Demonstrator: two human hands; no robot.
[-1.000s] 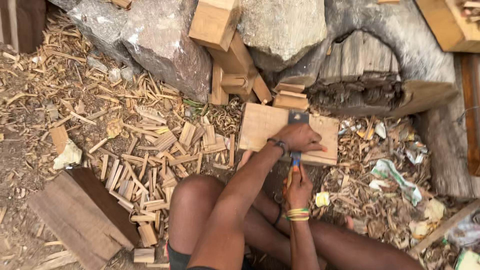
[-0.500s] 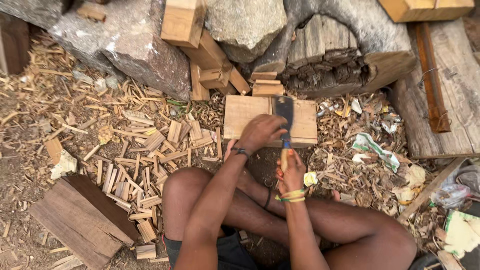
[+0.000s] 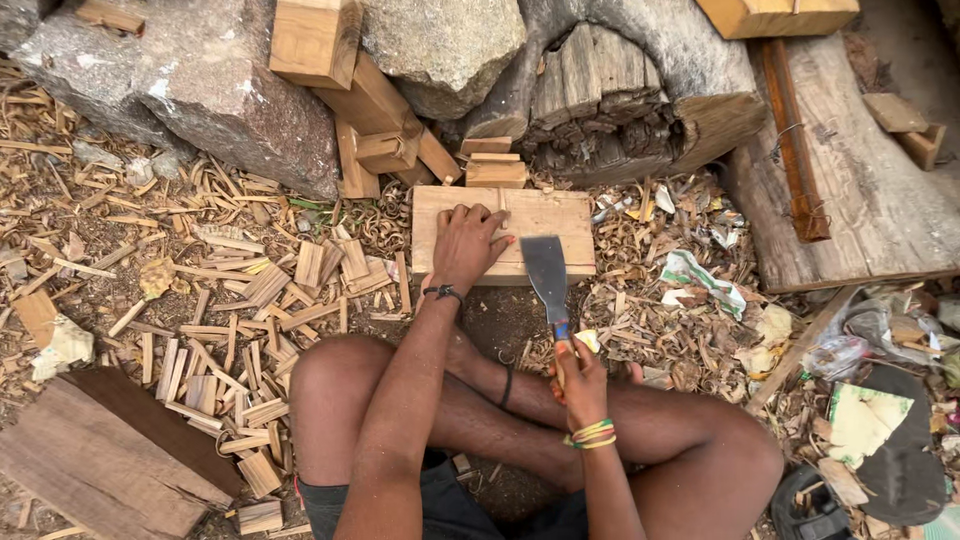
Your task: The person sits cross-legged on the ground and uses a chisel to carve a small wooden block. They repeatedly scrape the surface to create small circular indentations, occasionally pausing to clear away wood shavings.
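A flat rectangular wooden board (image 3: 540, 215) lies on the ground in front of my crossed legs. My left hand (image 3: 467, 243) presses down on its left half, fingers spread over the wood. My right hand (image 3: 578, 372) grips the handle of a wide-bladed metal chisel (image 3: 546, 272). The blade points away from me and rests near the board's front edge, just right of my left fingers. A black band circles my left wrist, and coloured bangles circle my right.
Wood chips and small cut slats (image 3: 250, 320) cover the ground at the left. Rocks (image 3: 240, 100), wooden blocks (image 3: 375, 110) and a cut log (image 3: 640, 90) stand behind the board. A thick plank (image 3: 860, 190) lies at right, a dark plank (image 3: 110, 460) at lower left.
The view has shifted. My right hand has drawn the chisel back from the board's top toward its front edge. My left hand stays on the board.
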